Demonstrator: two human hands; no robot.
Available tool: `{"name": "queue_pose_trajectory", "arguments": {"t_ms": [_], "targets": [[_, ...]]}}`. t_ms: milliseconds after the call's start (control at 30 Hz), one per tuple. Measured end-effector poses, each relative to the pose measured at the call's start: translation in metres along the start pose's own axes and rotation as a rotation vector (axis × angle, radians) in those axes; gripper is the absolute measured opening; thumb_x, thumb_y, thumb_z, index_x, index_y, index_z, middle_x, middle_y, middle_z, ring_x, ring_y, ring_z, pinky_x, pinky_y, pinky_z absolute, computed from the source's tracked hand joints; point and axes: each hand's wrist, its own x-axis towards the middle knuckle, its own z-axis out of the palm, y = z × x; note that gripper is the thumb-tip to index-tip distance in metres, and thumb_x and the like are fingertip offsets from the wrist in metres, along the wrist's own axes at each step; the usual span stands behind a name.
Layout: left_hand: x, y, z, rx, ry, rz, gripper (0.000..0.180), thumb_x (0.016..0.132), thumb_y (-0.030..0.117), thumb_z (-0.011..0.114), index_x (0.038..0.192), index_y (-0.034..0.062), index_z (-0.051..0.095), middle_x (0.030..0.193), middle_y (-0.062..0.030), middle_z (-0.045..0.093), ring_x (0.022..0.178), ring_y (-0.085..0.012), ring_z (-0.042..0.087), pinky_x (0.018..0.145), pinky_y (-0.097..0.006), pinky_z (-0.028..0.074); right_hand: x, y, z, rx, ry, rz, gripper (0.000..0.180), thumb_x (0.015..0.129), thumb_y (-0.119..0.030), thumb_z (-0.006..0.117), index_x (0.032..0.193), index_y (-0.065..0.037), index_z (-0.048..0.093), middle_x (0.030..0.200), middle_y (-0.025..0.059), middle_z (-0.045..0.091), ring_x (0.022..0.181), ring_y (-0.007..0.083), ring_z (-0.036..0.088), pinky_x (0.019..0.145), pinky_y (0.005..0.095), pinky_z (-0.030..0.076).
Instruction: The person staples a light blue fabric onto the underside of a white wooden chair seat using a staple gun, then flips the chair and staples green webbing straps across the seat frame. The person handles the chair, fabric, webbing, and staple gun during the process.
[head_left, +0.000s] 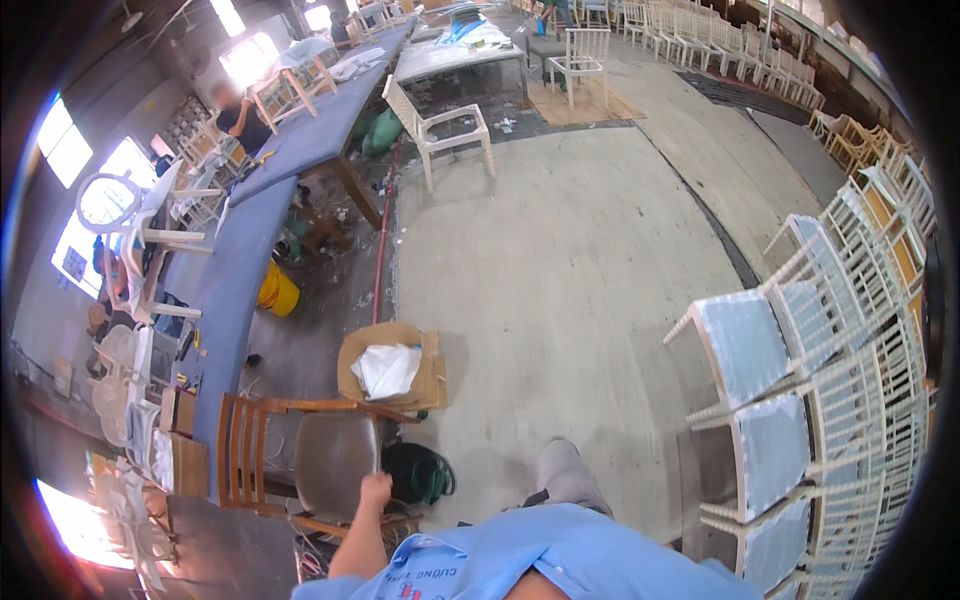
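Note:
My left hand (376, 490) is at the edge of the brown seat of a wooden chair (338, 458). Its fingers look curled closed, but what they hold, if anything, is hidden. The chair has a slatted back on its left side and stands beside the blue-topped workbench. Close to my hand, a dark green bundle (430, 480) lies on the floor by the chair. Just beyond the chair is an open cardboard box (430, 370) with white sheet material (387, 370) in it. My right hand does not show.
White chairs with pale blue seats (742, 345) stand in rows along the right. A lone white chair frame (455, 130) stands ahead. The long blue workbench (225, 290) runs along the left, with a yellow bucket (279, 291) near it. Another person (240, 120) sits behind the bench.

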Motion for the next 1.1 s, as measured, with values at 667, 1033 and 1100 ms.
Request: {"name": "queue_pose_trajectory", "arguments": {"t_ms": [667, 1033, 1100], "targets": [[0.328, 0.289, -0.062, -0.381, -0.675, -0.367, 0.039, 0.094, 0.034, 0.064, 0.112, 0.0012, 0.074, 0.093, -0.0144, 0.073, 0.073, -0.0231, 0.068, 0.064, -0.041, 0.055, -0.037, -0.834, -0.018, 0.194, 0.189, -0.716, 0.027, 0.104, -0.030, 0.057, 0.119, -0.008, 0.060, 0.090, 0.0072, 0.063, 0.061, 0.0198, 0.063, 0.044, 0.0304, 0.043], [0.717, 0.441, -0.279, -0.501, -0.329, -0.329, 0.026, 0.094, 0.027, 0.064, 0.104, 0.0061, 0.077, 0.093, -0.0109, 0.071, 0.078, -0.0193, 0.068, 0.068, -0.037, 0.057, -0.041, -1.005, 0.228, 0.039, -0.131, -0.298, 0.030, 0.104, -0.035, 0.056, 0.121, -0.009, 0.056, 0.097, 0.0099, 0.063, 0.068, 0.0231, 0.064, 0.049, 0.0349, 0.046], [0.791, 0.491, -0.326, -0.775, -0.024, -0.163, 0.041, 0.093, 0.032, 0.063, 0.122, 0.0036, 0.073, 0.095, -0.0151, 0.074, 0.076, -0.0214, 0.069, 0.071, -0.038, 0.057, -0.049, -1.057, 0.259, 0.009, -0.142, -0.291, 0.031, 0.104, -0.036, 0.056, 0.122, -0.009, 0.056, 0.099, 0.0102, 0.064, 0.070, 0.0239, 0.064, 0.051, 0.0364, 0.047]]}}
